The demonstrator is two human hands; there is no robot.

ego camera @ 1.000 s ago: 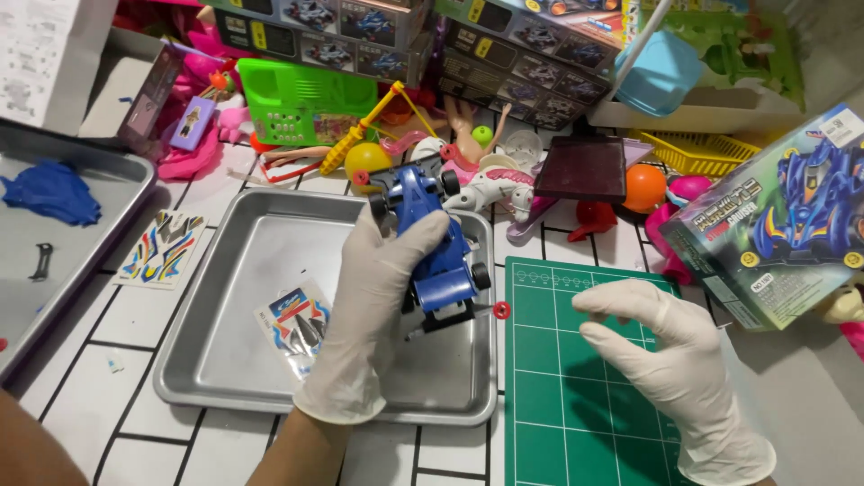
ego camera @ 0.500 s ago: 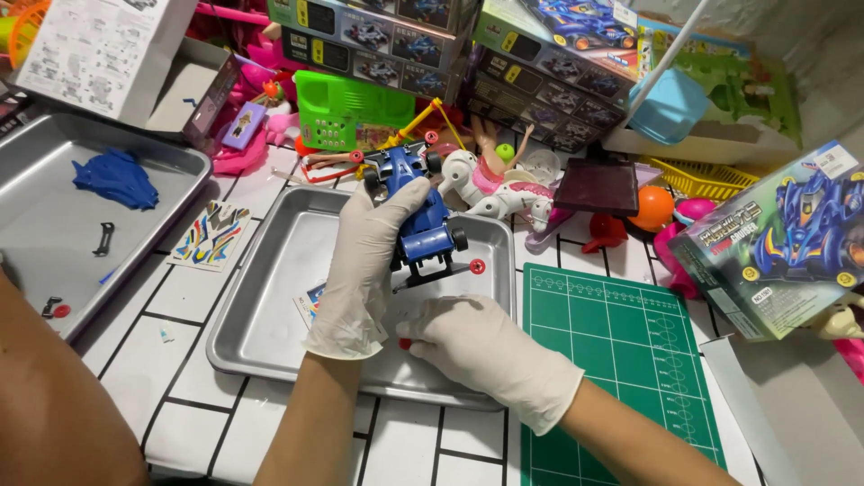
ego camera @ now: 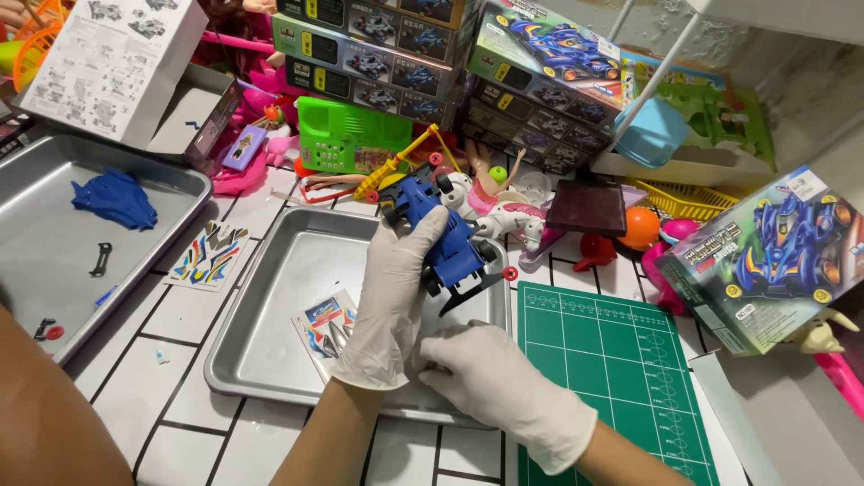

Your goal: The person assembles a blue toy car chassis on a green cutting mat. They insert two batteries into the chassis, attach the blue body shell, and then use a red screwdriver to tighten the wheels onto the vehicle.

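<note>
white tiled table (ego camera: 135, 396), toy clutter at 12 | left hand (ego camera: 389, 301) fingers wrapped on blue toy car (ego camera: 443, 241) above steel tray (ego camera: 279, 297) | right hand (ego camera: 490, 378) at 5 of car, fingers curled at left wrist, grip unclear | green cutting mat (ego camera: 621, 378) at 3

Blue toy race car (ego camera: 445, 241): small model, black wheels, black frame underneath. Held up over far right part of metal tray (ego camera: 270, 306), tilted, one end pointing away toward toy pile, underside partly turned toward green mat side. Gloved left hand (ego camera: 391, 297) wraps its near side; right hand (ego camera: 490, 378) touches left wrist below.
</note>
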